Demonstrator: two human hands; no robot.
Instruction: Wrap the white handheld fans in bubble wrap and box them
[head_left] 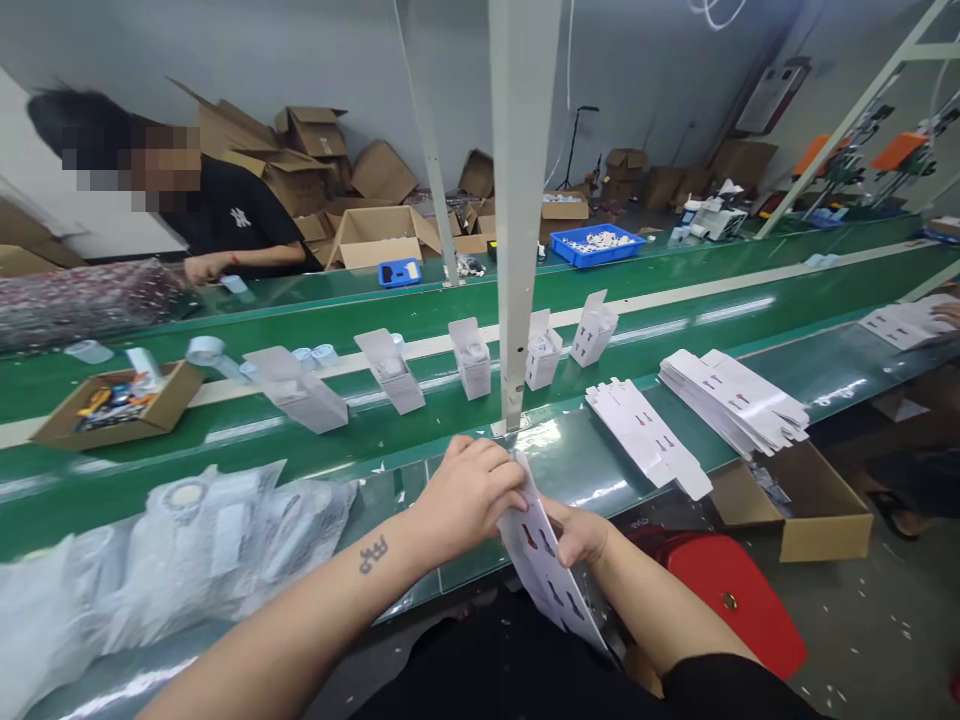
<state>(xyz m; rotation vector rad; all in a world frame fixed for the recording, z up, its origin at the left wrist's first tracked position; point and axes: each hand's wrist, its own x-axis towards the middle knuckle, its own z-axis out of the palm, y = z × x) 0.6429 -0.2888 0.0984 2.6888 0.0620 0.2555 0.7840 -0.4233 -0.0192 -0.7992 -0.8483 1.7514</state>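
Post (517, 250) blocks L hand (469, 495) fwd; gap btwn post/flat cartons (645, 430)

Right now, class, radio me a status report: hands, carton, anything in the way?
Left hand touching white carton near its upper end. Right hand gripping its side. Carton tilted, printed face showing. White post stands beyond the hands.
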